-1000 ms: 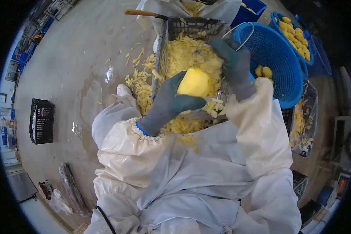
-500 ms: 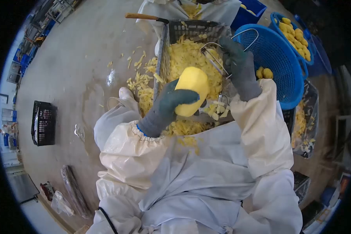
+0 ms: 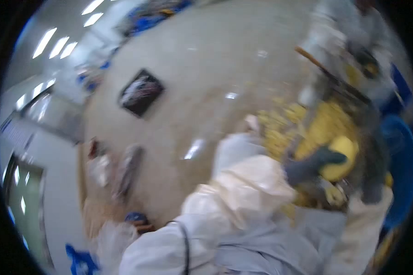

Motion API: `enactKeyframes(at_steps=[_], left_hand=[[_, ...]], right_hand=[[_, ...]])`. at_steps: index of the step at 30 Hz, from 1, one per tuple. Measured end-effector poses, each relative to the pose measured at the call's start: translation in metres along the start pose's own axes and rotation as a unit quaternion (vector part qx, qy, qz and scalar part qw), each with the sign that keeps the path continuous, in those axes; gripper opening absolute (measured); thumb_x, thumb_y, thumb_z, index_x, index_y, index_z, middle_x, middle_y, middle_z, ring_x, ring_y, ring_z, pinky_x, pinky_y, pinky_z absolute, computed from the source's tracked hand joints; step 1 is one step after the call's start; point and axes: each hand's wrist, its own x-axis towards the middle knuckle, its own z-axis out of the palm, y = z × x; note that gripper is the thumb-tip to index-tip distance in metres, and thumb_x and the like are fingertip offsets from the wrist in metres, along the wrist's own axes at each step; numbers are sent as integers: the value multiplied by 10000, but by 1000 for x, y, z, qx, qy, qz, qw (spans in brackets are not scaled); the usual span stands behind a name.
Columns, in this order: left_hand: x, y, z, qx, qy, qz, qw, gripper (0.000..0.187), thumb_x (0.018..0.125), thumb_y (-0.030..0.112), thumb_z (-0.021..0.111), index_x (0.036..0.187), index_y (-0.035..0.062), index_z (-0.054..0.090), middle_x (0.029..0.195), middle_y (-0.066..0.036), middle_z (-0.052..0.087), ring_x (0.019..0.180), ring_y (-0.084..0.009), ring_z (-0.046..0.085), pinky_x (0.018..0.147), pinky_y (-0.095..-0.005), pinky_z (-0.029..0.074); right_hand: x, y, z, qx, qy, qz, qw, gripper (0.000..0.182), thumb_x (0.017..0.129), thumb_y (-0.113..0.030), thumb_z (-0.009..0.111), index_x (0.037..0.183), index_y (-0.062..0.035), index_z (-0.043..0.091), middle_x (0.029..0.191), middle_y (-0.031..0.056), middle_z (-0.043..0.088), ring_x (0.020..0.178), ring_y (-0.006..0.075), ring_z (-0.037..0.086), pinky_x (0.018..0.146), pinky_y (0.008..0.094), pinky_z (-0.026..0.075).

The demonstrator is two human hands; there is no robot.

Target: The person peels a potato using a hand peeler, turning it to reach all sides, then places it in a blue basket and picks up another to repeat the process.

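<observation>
My left hand, in a dark glove, is closed around a large peeled yellow potato. The potato is over a crate heaped with yellow peelings. To the right of the potato is my gloved right hand, near the crate's right side; its fingers are smeared by motion, and I cannot tell what they hold. A wooden-handled tool lies across the far rim of the crate. Below the potato, pale pieces sit near my apron.
Another person in white is beyond the crate. A blue basket stands at the right. Scattered peelings lie on the wet floor left of the crate. Farther left are a black crate and a long wrapped bundle.
The view has swung to the left, so the crate and both hands now appear at the right, blurred. My left hand still holds the potato.
</observation>
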Motion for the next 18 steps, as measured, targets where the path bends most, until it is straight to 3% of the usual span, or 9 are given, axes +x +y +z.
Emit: enactKeyframes(at_steps=[1,3,9,12,13,16,17,18], left_hand=[[4,-1,1,-57,-12,20,998,538,793,178,721,1259,50,484,1075,-60,596,943,-161,602,786,-284,514],[3,13,12,23,-6,69,997,547,723,164,748,1195,16,515,1028,-69,602,903,-170,606,740,-284,512],[4,7,5,57,-8,63,996,474,745,206,695,1145,0,547,981,-104,624,830,-169,623,687,-291,526],[14,2,1,6,-41,85,995,418,750,215,684,1086,-12,583,935,-104,641,819,-154,618,698,-292,515],[13,-2,1,27,-25,98,995,407,754,213,683,1079,-13,587,924,-99,643,816,-149,616,707,-289,511],[10,-1,-1,82,-2,119,989,386,767,216,676,1068,-12,597,898,-85,647,813,-138,609,728,-279,500],[3,6,1,88,-8,112,990,384,774,222,673,1071,-10,599,895,-82,648,813,-138,606,733,-276,497],[-1,12,4,99,-23,103,990,383,780,228,670,1074,-7,601,892,-80,648,814,-137,604,738,-273,495]], right_hand=[[2,7,-1,21,-11,1,1000,294,939,-129,510,1181,30,562,1070,88,571,941,164,527,819,301,435],[5,20,1,47,-30,2,998,310,949,-135,494,1207,30,546,1118,98,563,999,174,523,862,310,433],[-9,12,-21,68,-52,-22,996,358,982,-153,447,1286,29,500,1263,127,540,1172,205,509,991,337,427],[-11,5,11,36,-30,3,999,349,975,-147,449,1271,25,517,1227,117,565,1140,213,532,969,330,429],[-9,8,14,106,-49,70,991,350,972,-146,452,1272,23,518,1225,121,570,1131,213,539,967,325,430],[5,23,6,-95,-99,-79,987,353,961,-138,489,1273,25,522,1222,127,582,1080,190,574,944,295,451],[7,20,9,-175,-82,-62,979,352,962,-134,489,1274,27,522,1228,129,579,1077,191,576,942,295,456],[10,17,12,-41,-82,-21,996,350,969,-128,480,1279,30,516,1232,130,577,1072,196,580,939,299,461]])
